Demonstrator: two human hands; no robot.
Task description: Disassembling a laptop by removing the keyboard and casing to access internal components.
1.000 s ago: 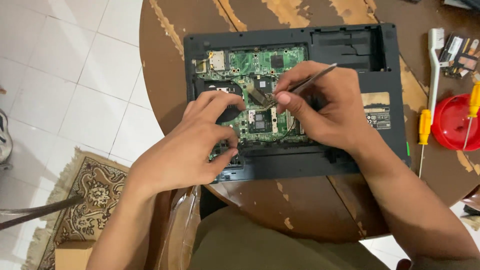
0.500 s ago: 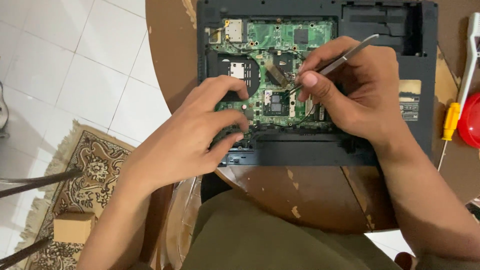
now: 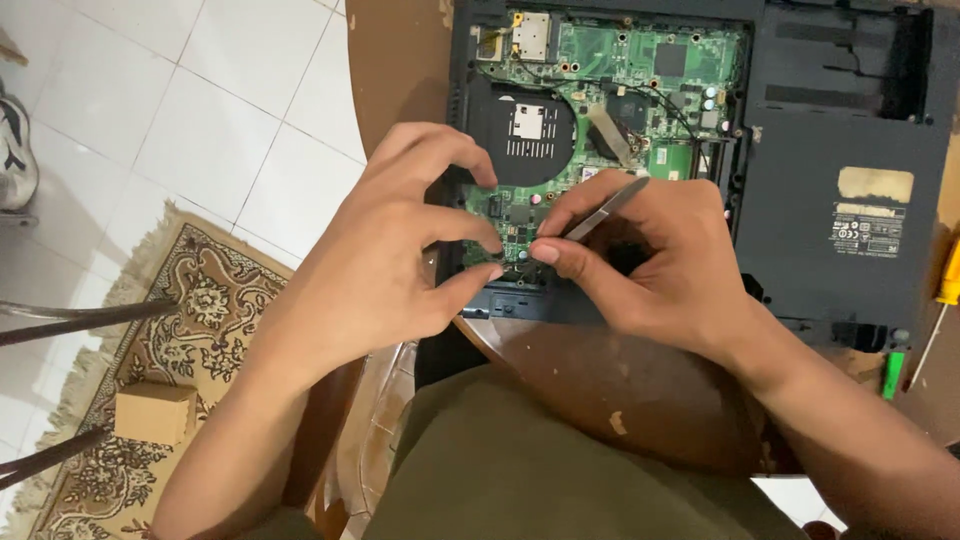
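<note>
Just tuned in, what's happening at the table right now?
A person is bent over an opened laptop on a worn wooden table, its green circuit board exposed. The right hand holds metal tweezers at the board's near edge; the left hand pinches in beside the tip.

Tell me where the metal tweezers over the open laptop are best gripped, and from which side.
Probably mid-shaft, from the right: the tweezers slant up-right over the green circuit board, their tips hidden low between both hands' fingers. The right hand already pinches them there, leaving the upper end free.
</note>
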